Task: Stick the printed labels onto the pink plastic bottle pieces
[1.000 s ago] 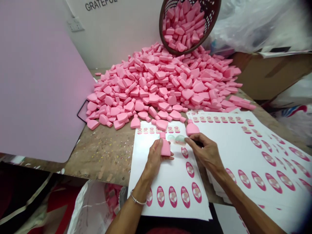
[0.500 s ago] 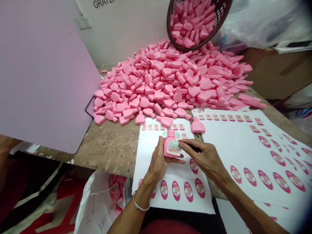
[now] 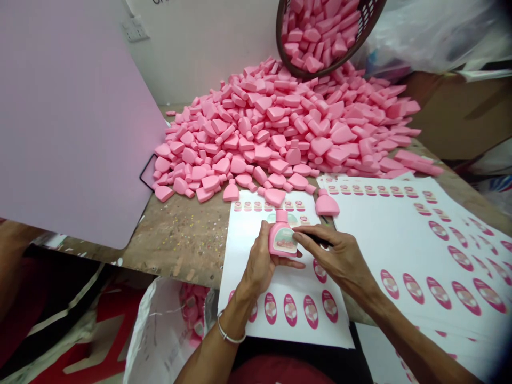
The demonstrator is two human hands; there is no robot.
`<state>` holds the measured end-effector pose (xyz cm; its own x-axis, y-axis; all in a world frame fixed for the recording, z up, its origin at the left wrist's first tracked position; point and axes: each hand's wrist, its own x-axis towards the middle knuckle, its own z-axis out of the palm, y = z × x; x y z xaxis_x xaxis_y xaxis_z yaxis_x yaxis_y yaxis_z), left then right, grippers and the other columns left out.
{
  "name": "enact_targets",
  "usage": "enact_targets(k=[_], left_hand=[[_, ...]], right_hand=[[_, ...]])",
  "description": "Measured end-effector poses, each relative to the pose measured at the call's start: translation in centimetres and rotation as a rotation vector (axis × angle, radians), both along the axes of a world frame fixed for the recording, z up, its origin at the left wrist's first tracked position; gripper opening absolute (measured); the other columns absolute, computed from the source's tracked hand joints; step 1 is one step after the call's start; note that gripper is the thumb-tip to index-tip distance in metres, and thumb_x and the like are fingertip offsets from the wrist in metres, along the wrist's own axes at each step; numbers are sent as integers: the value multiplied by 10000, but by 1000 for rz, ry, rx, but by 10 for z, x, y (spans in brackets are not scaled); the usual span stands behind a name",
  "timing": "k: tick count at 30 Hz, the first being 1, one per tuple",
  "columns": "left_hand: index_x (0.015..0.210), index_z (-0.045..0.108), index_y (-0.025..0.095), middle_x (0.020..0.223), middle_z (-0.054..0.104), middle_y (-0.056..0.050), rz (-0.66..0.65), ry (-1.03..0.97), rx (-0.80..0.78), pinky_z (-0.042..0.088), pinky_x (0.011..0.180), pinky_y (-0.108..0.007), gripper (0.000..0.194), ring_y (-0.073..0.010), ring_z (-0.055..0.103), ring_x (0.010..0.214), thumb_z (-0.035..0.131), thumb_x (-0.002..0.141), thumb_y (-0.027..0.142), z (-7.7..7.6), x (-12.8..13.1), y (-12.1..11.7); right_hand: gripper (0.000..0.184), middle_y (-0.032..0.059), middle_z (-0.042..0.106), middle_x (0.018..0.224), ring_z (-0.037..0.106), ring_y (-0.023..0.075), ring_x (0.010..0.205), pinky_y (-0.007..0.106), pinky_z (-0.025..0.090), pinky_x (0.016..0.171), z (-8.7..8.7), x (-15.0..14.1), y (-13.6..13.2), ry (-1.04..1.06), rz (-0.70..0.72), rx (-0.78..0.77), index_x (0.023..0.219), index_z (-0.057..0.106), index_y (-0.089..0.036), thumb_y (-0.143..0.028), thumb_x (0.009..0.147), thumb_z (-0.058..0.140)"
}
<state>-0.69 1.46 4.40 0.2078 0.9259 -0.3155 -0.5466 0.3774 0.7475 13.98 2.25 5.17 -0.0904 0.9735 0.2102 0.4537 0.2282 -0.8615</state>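
Note:
My left hand (image 3: 260, 262) is closed round a small pink bottle (image 3: 276, 229), held upright with its front facing me. A pale green and white label (image 3: 285, 241) lies on the bottle's front. The fingertips of my right hand (image 3: 340, 258) touch the label's upper right edge. A slim black tool (image 3: 318, 239) sits in the right hand, mostly hidden by the fingers. Under both hands lies a white sticker sheet (image 3: 272, 336) with pink oval and small heart labels. Another pink bottle (image 3: 327, 204) stands just beyond the sheet's upper right corner.
A large heap of pink bottles (image 3: 260, 128) covers the table's back, below a tilted brown basket (image 3: 298, 72). More sticker sheets (image 3: 372, 229) lie at right. A white sack (image 3: 150, 330) holding bottles stands below the table edge. A pink panel (image 3: 68, 122) and another person's arm (image 3: 16, 240) are at left.
The label now looks flatter and straighter against the bottle's front. Both hands stay in nearly the same place, and the view has tilted slightly.

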Motion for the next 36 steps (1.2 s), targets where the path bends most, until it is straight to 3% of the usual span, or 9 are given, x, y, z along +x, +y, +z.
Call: enact_targets(k=[21, 27, 29, 32, 34, 36], left_hand=[[1073, 614, 114, 912, 657, -113, -31, 21, 77, 589, 678, -352, 577, -219, 652, 824, 343, 892, 591, 2, -5, -3], [1083, 526, 155, 941, 584, -59, -82, 131, 202, 588, 671, -340, 364, -189, 631, 822, 636, 805, 364, 2, -10, -4], [1090, 508, 158, 931, 563, -44, -93, 158, 228, 588, 667, -343, 370, -179, 623, 814, 661, 786, 305, 3, -11, -5], [1078, 504, 154, 899, 550, -32, -102, 109, 220, 586, 670, -342, 322, -170, 615, 805, 630, 807, 274, 3, -12, -7], [1053, 510, 141, 892, 561, -41, -126, 45, 200, 585, 662, -332, 282, -162, 609, 792, 613, 814, 249, 3, -13, -8], [1040, 513, 125, 912, 583, -65, -150, -9, 166, 584, 657, -322, 260, -153, 602, 781, 599, 817, 229, 3, -13, -9]], right_hand=[[178, 43, 709, 862, 641, 184, 770, 323, 522, 701, 2, -6, 2, -74, -6, 124, 883, 696, -224, -370, 830, 608], [169, 47, 705, 897, 637, 188, 808, 337, 508, 735, 1, -8, 2, -106, 16, 174, 907, 684, -222, -347, 854, 583], [176, 50, 701, 887, 628, 183, 797, 340, 487, 744, 2, -8, 1, -184, 31, 244, 939, 676, -211, -326, 871, 563], [254, 58, 683, 817, 606, 197, 756, 377, 430, 746, 5, -3, 1, -468, 1, 397, 1071, 649, -184, -319, 888, 536], [299, 69, 661, 768, 593, 221, 750, 403, 399, 742, 6, 4, 3, -659, -122, 451, 1126, 634, -170, -321, 898, 514], [332, 91, 655, 799, 590, 243, 793, 408, 401, 743, 6, 8, 5, -680, -239, 428, 1145, 622, -160, -344, 892, 512]])
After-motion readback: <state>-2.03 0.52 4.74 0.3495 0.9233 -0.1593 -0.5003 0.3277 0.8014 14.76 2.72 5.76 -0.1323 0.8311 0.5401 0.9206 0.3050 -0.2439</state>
